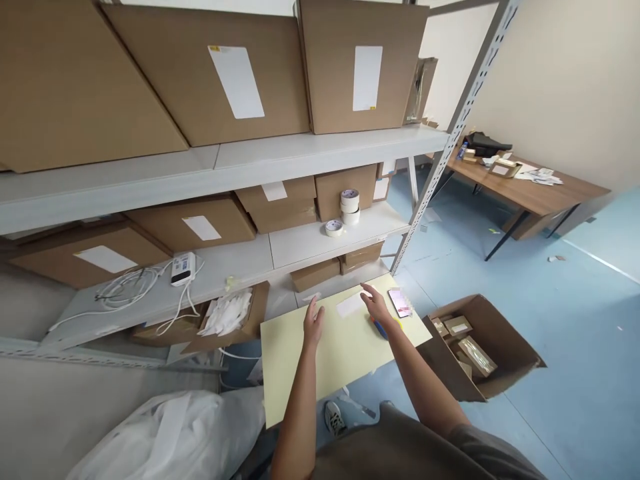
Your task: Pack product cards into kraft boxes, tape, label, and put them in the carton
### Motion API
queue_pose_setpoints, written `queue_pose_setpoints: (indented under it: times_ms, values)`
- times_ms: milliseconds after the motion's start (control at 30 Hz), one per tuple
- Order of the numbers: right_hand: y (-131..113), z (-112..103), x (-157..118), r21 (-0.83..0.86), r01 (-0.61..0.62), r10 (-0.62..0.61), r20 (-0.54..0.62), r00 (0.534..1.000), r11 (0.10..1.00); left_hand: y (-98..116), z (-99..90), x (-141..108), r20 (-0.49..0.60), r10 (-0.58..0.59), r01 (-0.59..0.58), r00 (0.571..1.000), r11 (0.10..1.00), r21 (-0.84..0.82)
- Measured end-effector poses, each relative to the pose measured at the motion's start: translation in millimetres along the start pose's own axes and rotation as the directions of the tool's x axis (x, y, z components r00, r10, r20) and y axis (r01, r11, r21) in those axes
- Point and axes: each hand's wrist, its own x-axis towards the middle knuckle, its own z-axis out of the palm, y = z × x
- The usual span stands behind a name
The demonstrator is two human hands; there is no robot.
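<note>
In the head view, holds left hand (313, 325) and right hand (376, 309) over a pale yellow table (333, 363), with fingers loosely open. Has a white paper slip (349, 305) lying on it between them, nearer the right fingers; touching or not, cannot tell. Also has a phone (399, 302) beyond the right hand.

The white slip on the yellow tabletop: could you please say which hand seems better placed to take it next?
Probably the right hand: it looks empty and appears close to the white slip. The left hand looks empty too, but sits farther off.
</note>
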Motion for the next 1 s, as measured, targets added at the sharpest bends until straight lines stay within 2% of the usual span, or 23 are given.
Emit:
queue_pose_setpoints:
  times_ms: [67,133,267,367,467,533,600,667,733,867,1000]
  values:
    - [7.4,-5.8,-5.4,-0.027,-0.015,0.015,0.011,1.000,1.000,-1.8,3.0,-11.8,-0.005,0.002,-0.002,1.000,1.000,0.019]
    - [22.2,-19.3,-11.8,-0.070,-0.022,0.023,0.010,1.000,0.997,-6.1,16.2,-26.6,-0.001,-0.008,0.008,1.000,0.999,0.041]
    - [67.9,-56.3,-29.8,-0.204,-0.035,0.038,0.013,0.999,0.978,-23.6,63.6,-57.4,0.038,-0.045,0.041,0.998,0.996,0.084]
    - [107.1,-79.6,-44.4,-0.299,-0.112,0.121,0.013,0.993,0.948,-43.2,105.4,-78.9,0.077,-0.088,0.077,0.993,0.988,0.131]
    - [143.3,-90.6,-54.0,-0.362,-0.201,0.226,0.028,0.974,0.910,-67.1,139.2,-102.2,0.054,-0.165,0.152,0.985,0.970,0.190]
    - [164.1,-89.7,-56.9,-0.400,-0.211,0.261,0.073,0.963,0.892,-84.5,152.5,-119.9,0.024,-0.217,0.207,0.976,0.954,0.217]
    - [181.9,-82.3,-58.9,-0.442,-0.181,0.280,0.170,0.945,0.879,-102.2,157.3,-138.4,0.009,-0.254,0.245,0.967,0.942,0.231]
    - [196.8,-69.8,-61.9,-0.495,-0.150,0.322,0.283,0.903,0.856,-118.4,155.1,-155.5,-0.004,-0.282,0.275,0.959,0.931,0.240]
    - [208.9,-54.5,-66.7,-0.558,-0.146,0.378,0.328,0.865,0.817,-131.7,148.9,-169.7,-0.033,-0.305,0.303,0.952,0.921,0.244]
    - [224.7,-28.1,-74.8,-0.628,-0.216,0.426,0.205,0.881,0.748,-145.7,139.0,-186.1,-0.103,-0.337,0.352,0.936,0.906,0.235]
    - [229.8,-23.4,-73.0,-0.561,-0.333,0.460,0.098,0.883,0.758,-142.8,139.5,-187.0,-0.037,-0.358,0.358,0.933,0.912,0.201]
